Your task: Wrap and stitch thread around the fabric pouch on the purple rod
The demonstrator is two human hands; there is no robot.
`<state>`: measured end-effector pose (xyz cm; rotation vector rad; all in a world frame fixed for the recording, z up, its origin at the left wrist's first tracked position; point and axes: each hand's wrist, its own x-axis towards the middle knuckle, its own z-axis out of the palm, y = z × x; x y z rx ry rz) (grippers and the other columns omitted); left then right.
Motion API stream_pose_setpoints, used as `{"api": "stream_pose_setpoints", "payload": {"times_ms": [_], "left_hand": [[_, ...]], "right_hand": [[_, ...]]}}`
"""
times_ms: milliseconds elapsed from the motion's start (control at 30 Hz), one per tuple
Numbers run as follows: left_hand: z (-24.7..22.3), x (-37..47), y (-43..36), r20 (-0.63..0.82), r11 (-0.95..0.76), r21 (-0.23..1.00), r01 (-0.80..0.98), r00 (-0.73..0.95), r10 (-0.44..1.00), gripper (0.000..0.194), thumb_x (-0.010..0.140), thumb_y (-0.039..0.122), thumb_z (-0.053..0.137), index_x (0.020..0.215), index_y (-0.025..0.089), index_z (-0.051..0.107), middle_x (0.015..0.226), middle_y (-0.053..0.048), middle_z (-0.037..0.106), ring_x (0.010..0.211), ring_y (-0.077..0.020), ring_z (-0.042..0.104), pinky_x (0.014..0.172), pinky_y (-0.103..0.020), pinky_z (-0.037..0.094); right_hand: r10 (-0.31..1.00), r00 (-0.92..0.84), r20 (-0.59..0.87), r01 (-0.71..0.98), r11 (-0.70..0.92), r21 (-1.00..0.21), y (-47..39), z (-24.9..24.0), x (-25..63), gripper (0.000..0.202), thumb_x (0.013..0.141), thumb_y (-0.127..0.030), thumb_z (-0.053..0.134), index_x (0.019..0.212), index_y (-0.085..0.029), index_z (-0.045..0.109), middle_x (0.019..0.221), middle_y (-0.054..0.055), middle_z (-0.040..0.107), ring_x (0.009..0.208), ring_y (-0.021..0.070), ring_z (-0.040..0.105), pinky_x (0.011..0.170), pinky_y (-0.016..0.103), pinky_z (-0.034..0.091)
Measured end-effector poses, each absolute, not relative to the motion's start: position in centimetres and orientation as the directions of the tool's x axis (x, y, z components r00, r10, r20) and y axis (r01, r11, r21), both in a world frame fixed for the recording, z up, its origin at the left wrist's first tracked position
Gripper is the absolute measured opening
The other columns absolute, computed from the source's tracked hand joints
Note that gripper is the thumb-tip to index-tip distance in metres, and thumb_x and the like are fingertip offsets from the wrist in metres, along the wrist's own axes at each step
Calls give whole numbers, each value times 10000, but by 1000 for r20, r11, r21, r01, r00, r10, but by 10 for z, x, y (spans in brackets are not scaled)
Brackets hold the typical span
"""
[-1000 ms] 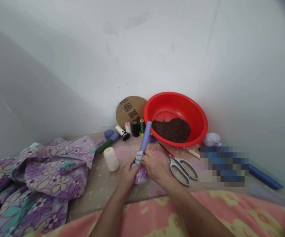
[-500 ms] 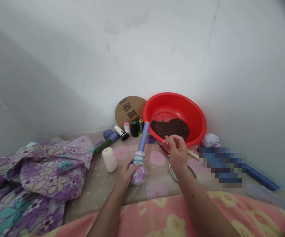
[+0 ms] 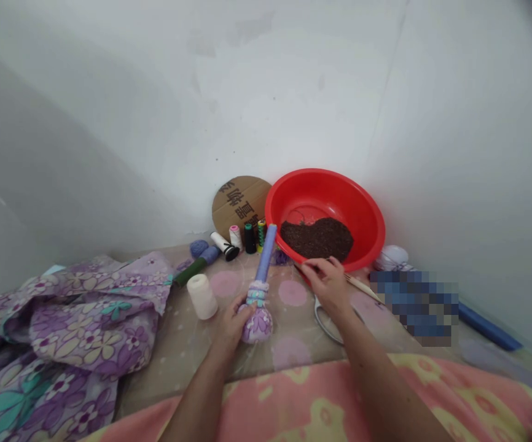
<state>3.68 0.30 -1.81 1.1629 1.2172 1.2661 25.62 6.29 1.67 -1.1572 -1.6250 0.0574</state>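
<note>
Grip of left hand (image 3: 231,320) clasps floral bundle (image 3: 257,325); cannot tell for right hand (image 3: 331,286).

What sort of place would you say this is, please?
Probably a home sewing or craft corner, judging by the white thread cone, the scissors and the heaped floral fabric.

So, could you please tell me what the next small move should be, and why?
Perhaps bring the right hand to the banded neck of the floral bundle: the left hand holds its rounded end, leaving most of the neck exposed, while the right is apart.
</note>
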Motion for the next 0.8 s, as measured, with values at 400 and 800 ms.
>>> {"api": "stream_pose_setpoints", "payload": {"times_ms": [400, 800], "left_hand": [[-19, 38, 4, -17, 12, 995, -99, -42, 999, 433, 644, 336, 617, 1024, 128, 598, 866, -61, 653, 723, -178, 580, 643, -252, 428], [-21, 37, 5, -10, 8, 994, -110, -19, 1000, 419, 658, 324, 611, 1029, 130, 594, 858, -53, 655, 731, -180, 582, 642, -247, 426]], "right_hand": [[793, -365, 487, 479, 609, -632, 44, -1, 217, 97, 683, -193, 578, 682, -191, 674, 549, -20, 594, 533, 111, 503, 555, 228, 375], [862, -365, 351, 214, 445, -870, 44, -13, 202, 114, 666, -192, 558, 570, -168, 614, 541, -20, 567, 527, 104, 484, 486, 202, 354]]}}
